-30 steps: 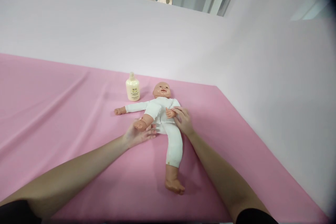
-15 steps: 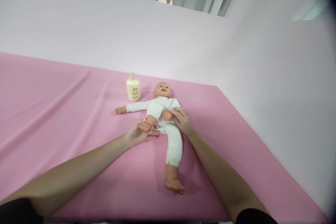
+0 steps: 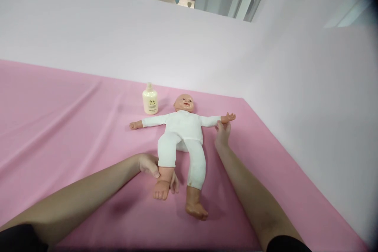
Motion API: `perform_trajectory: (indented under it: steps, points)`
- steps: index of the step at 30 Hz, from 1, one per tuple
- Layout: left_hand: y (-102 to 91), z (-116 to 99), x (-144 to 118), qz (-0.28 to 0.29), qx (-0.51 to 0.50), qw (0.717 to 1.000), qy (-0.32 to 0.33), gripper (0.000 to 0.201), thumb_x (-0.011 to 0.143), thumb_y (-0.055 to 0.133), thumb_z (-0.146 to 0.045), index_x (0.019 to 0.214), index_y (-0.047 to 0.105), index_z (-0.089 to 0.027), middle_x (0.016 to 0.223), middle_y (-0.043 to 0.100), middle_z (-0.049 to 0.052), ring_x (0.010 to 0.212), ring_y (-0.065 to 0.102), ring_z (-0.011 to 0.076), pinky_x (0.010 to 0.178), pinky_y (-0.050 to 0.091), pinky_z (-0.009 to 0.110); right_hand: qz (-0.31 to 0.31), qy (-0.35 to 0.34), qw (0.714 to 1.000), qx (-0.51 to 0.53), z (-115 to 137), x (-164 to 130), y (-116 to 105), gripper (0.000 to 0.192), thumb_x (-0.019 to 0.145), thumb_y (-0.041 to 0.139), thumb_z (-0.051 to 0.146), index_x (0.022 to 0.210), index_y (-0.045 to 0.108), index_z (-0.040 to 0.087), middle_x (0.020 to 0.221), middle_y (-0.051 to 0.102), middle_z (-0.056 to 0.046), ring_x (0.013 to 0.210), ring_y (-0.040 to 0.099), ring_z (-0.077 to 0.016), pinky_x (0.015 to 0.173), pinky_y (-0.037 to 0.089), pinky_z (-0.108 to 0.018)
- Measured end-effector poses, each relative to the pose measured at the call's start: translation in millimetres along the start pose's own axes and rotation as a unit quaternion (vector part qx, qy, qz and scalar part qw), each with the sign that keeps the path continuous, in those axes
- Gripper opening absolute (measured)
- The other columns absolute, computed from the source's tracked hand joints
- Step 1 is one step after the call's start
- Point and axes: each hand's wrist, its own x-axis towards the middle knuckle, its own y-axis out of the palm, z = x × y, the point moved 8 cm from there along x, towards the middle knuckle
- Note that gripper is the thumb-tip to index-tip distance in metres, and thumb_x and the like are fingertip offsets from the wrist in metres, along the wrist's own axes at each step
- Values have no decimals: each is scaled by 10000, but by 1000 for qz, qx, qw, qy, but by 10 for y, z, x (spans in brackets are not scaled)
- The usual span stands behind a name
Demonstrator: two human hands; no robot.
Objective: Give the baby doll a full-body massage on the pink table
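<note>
The left hand (image 3: 152, 167) lies low with the forearm stretched forward, and its fingers are wrapped around the ankle of the doll (image 3: 183, 130), while the right hand (image 3: 222, 136) reaches far out and its fingers, loosely together, touch the wrist of the doll without gripping it. The doll lies on its back in the middle of the tabletop (image 3: 59, 126), with both arms spread; it has smooth plastic skin and a soft white suit. A small round cream bottle (image 3: 150, 99) stands upright near its head on the smooth pink cloth, and plain white walls stand behind.
</note>
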Motion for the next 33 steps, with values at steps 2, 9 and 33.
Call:
perform_trajectory:
  steps: [2,9,33]
  points:
    - [-14,13,0,-10,-7,1000,3,401,593,686,-420,883,660,-145,966,624,135,992,556,330,839,432,416,-22,36,999,4,-88,21,-69,511,782,533,348,1266,398,257,1346,440,-72,1168,494,-193,918,455,-415]
    - [-457,-77,-152,-188,-222,926,242,501,628,543,-621,655,555,-121,813,566,87,863,533,267,840,425,443,23,-65,996,-50,157,-65,98,480,780,571,359,1214,442,201,1220,529,-107,1083,545,-208,898,463,-407]
    - [-409,-51,-156,-227,-209,936,169,521,632,527,-616,705,605,-106,926,563,130,929,523,317,842,387,465,148,-304,912,-234,551,-416,468,383,803,565,252,1178,512,196,1149,589,-104,1084,542,-219,953,435,-429]
